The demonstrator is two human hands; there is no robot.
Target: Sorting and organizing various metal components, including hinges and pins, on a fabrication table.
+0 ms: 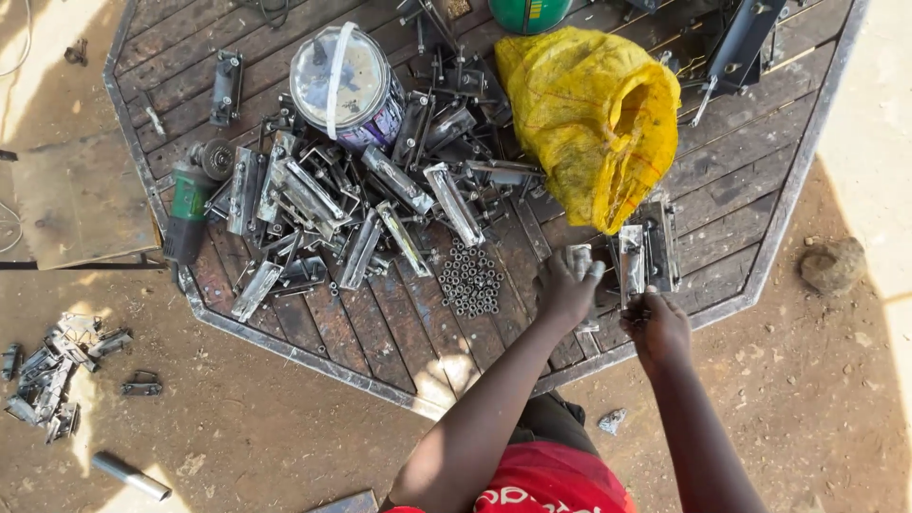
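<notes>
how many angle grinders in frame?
1. The green-bodied angle grinder lies at the left edge of the wooden table, beside the pile of metal brackets. More could be hidden under the pile or the yellow sack.

both hands [567, 285] [655, 321] seemingly grip metal brackets [632, 258] beside a yellow sack [594, 119].

Green round container [528, 13]: cut off by top edge.
Left hand [566, 285]: fingers hide its metal piece.
Worktop [722, 237]: far side out of frame.
</notes>
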